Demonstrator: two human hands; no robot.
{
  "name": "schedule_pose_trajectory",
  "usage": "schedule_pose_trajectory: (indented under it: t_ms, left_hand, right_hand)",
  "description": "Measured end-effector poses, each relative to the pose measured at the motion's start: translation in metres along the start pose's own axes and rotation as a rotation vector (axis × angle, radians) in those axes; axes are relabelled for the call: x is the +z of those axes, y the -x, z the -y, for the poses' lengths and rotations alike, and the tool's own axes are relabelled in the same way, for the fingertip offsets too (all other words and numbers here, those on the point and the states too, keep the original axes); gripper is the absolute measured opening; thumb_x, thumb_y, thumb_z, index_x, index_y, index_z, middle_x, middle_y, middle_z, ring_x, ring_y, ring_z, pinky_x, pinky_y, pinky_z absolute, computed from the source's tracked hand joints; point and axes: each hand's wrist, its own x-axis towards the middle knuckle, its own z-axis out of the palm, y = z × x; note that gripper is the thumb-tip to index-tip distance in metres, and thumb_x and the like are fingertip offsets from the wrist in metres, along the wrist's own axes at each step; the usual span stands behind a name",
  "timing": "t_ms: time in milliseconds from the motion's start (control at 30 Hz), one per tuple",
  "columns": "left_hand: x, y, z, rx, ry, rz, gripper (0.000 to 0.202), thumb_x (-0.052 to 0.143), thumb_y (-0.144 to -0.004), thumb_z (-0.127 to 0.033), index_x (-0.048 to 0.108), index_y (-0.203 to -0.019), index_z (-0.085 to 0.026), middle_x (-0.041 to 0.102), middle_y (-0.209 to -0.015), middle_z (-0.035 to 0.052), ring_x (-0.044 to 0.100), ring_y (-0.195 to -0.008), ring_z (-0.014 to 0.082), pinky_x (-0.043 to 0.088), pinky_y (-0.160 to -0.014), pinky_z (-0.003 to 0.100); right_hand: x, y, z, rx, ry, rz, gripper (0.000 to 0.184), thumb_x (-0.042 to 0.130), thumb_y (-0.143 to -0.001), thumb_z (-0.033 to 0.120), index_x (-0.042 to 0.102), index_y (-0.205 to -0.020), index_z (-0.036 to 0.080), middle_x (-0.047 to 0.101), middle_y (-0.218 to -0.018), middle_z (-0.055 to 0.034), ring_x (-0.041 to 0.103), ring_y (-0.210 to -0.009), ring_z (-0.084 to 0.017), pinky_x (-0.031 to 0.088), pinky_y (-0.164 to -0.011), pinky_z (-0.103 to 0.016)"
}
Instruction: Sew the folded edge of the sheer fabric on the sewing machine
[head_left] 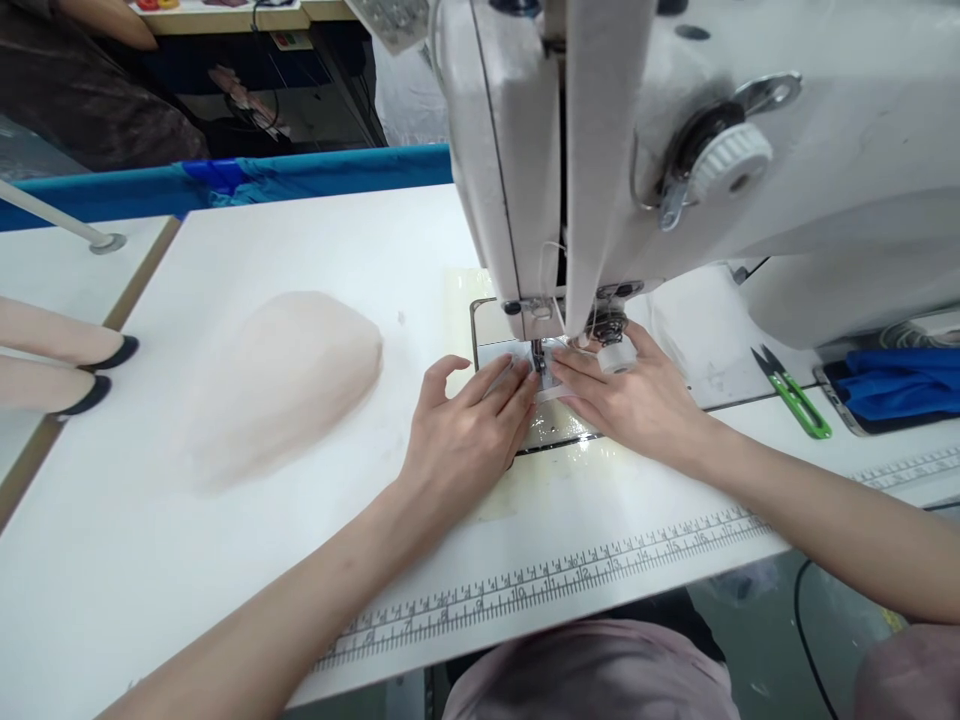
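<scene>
A small, thin whitish piece of fabric (553,393) lies under the presser foot (538,358) of a white sewing machine (517,180). My left hand (472,425) rests just left of the needle, its fingers stretched flat on the fabric and its thumb held apart. From the right, my right hand (630,395) lays its fingertips beside the foot on the same piece. Part of that hand is hidden behind a round white knob (616,356). Fingers cover most of the fabric, so its shape cannot be made out.
Left on the white table (247,560) is a pale beige, blurry fabric piece (300,370). Two beige tubes with black ends (56,350) lie farther left. Green thread snips (791,392) and blue cloth (900,382) sit right. A ruler strip (555,580) lines the front; another person's arm (112,22) shows behind.
</scene>
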Motion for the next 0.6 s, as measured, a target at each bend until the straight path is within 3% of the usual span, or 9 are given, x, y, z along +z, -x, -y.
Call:
schedule_pose_trajectory:
  t_ms: [167,267,400,467,600]
  left_hand:
    - [0.000,0.001,-0.001,0.017,-0.026,-0.006,0.025,0.054,-0.092,-0.017,0.063,-0.115,-0.021,0.071,-0.113,0.0032,0.063,-0.112,0.0225,0.037,-0.092,0.044]
    - [-0.003,0.002,0.004,-0.005,-0.046,-0.002,0.024,0.054,-0.093,-0.023,0.064,-0.114,-0.021,0.072,-0.111,0.0039,0.063,-0.111,0.0241,0.036,-0.092,0.045]
    - [-0.014,0.004,0.013,-0.115,-0.152,0.009,0.028,0.055,-0.092,-0.025,0.063,-0.117,-0.018,0.072,-0.109,0.0089,0.063,-0.107,0.0310,0.035,-0.089,0.050]
    - [-0.019,0.004,0.011,-0.100,-0.160,-0.029,0.032,0.057,-0.091,-0.023,0.060,-0.122,-0.019,0.072,-0.110,0.0074,0.065,-0.099,0.0296,0.037,-0.084,0.048]
    - [-0.020,0.002,0.003,0.083,0.038,0.024,0.033,0.057,-0.092,-0.034,0.060,-0.123,-0.022,0.069,-0.119,0.0025,0.065,-0.096,0.0229,0.042,-0.078,0.041]
  right_hand:
    - [0.000,-0.001,-0.004,0.054,-0.072,-0.001,0.036,0.045,-0.097,0.043,0.070,-0.102,0.019,0.072,-0.109,-0.0041,0.059,-0.112,-0.022,0.031,-0.110,-0.046]
    - [-0.004,-0.002,-0.006,0.090,-0.044,0.019,0.038,0.041,-0.099,0.039,0.069,-0.108,0.014,0.071,-0.111,-0.0076,0.058,-0.112,-0.023,0.033,-0.109,-0.047]
    - [-0.014,-0.003,-0.008,0.080,-0.087,-0.045,0.035,0.042,-0.098,0.037,0.072,-0.095,0.019,0.074,-0.086,-0.0024,0.062,-0.089,-0.021,0.034,-0.109,-0.048]
    - [-0.016,-0.002,-0.009,0.073,-0.077,-0.050,0.027,0.046,-0.095,0.027,0.072,-0.093,0.021,0.072,-0.079,-0.0013,0.061,-0.085,-0.020,0.034,-0.110,-0.048]
    - [-0.014,0.001,-0.014,0.053,-0.010,0.022,0.032,0.044,-0.085,0.004,0.070,-0.101,0.013,0.070,-0.098,-0.0086,0.058,-0.099,-0.024,0.036,-0.109,-0.049]
